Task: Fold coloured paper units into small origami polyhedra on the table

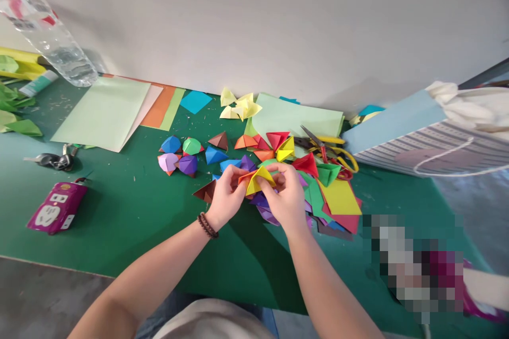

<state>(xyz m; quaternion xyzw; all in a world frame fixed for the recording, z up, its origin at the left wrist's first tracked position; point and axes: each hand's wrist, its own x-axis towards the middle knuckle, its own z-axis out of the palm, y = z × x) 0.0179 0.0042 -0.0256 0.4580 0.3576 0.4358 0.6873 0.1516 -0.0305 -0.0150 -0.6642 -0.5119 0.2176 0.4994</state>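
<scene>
Both my hands meet over the green table (119, 222) and pinch one folded paper piece (258, 179), yellow with an orange flap. My left hand (225, 198), with a bead bracelet on its wrist, grips the orange side. My right hand (284, 198) pinches the yellow side with curled fingers. Several folded paper shapes (191, 154) in blue, purple, green, brown and red lie just beyond the hands. A brown folded piece (207, 190) lies by my left hand. Purple pieces (264, 209) sit under my right hand.
Flat coloured sheets (103, 114) lie at the back left, more sheets (338, 198) at the right. Yellow-handled scissors (330, 151) rest by a striped paper bag (421, 140). A plastic bottle (51, 37), keys (53, 160) and a magenta power strip (58, 207) sit at the left.
</scene>
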